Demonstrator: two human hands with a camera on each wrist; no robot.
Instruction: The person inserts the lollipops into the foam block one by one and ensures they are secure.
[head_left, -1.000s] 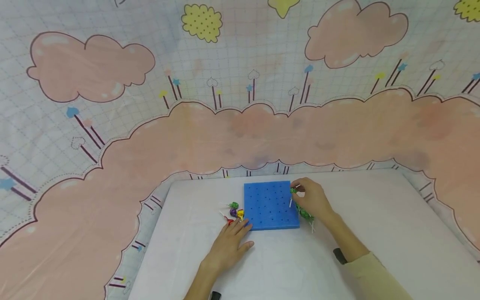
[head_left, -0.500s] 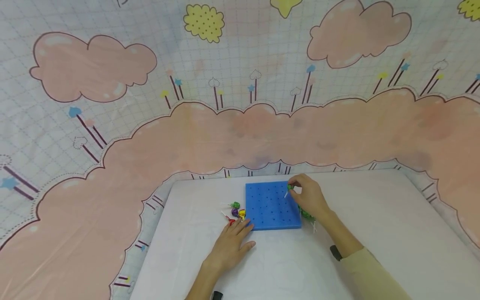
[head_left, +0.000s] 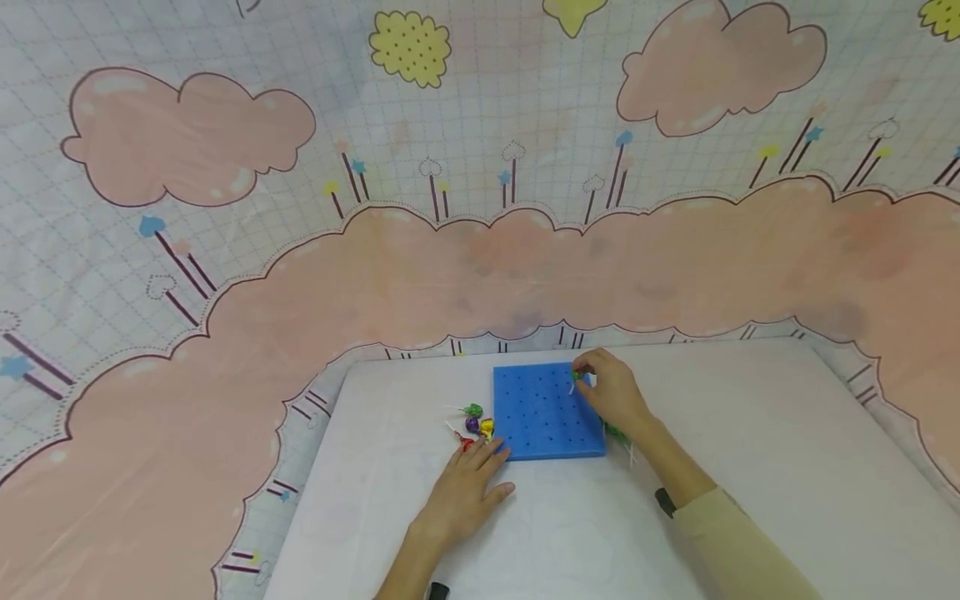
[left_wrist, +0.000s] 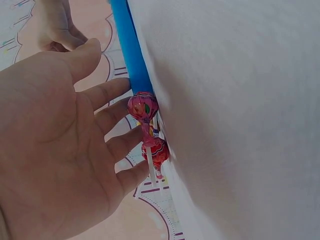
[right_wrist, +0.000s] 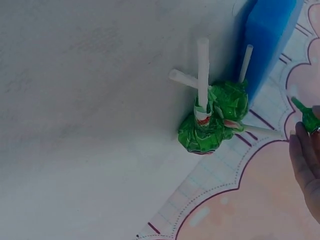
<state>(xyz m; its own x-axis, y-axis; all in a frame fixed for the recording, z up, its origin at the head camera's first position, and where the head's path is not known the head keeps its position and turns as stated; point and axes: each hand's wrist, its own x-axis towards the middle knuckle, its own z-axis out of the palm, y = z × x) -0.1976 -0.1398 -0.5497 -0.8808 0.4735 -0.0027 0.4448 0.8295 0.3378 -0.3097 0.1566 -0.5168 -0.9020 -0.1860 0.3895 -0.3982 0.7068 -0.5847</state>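
My right hand (head_left: 618, 398) pinches a green-wrapped lollipop (head_left: 577, 377) between thumb and fingers, its white stick pointing down over the far right corner of a blue board (head_left: 536, 421) dotted with small holes. At the board's near left corner, my left hand (head_left: 461, 492) lies with its fingers extended, fingertips at the edge. Just beyond those fingers are a red lollipop (head_left: 464, 442), a yellow one (head_left: 487, 428), a purple one (head_left: 472, 425) and a green one (head_left: 473, 411). The left wrist view shows a pink-red lollipop (left_wrist: 143, 106) by the fingertips.
Several green lollipops (right_wrist: 202, 134) lie bunched against the board's right side, partly hidden by my right arm in the head view. Everything sits on a white-covered table (head_left: 600, 533). Behind it hangs a cloud-patterned cloth (head_left: 465, 275).
My right hand has carried the green lollipop slightly left, from beside the board's right edge to over its far right corner. The left hand keeps its place by the board.
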